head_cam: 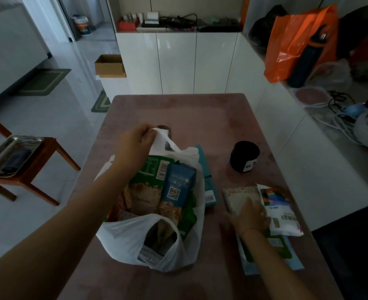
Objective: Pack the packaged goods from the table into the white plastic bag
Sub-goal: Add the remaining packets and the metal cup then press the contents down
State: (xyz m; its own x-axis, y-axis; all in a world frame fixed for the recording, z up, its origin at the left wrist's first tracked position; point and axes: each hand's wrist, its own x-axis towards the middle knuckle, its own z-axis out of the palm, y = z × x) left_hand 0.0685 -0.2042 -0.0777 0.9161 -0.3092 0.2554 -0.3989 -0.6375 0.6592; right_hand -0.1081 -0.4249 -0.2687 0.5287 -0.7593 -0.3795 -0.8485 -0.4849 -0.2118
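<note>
Mid-packing: left hand (135, 139) pinches white plastic bag (133, 237) handle; right hand (251, 215), lower right, fingers spread on grain packet (240, 194); next likely grasp, lift

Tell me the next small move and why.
Probably grip the clear packet under the right hand and lift it toward the white plastic bag. The left hand holds the bag's far handle up, so the mouth is open, and the right hand rests on that packet, beside the bag.

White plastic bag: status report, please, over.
Left hand holds white plastic bag handle. Right hand rests on grain packet. Black jar, white packet unpacked.
</note>
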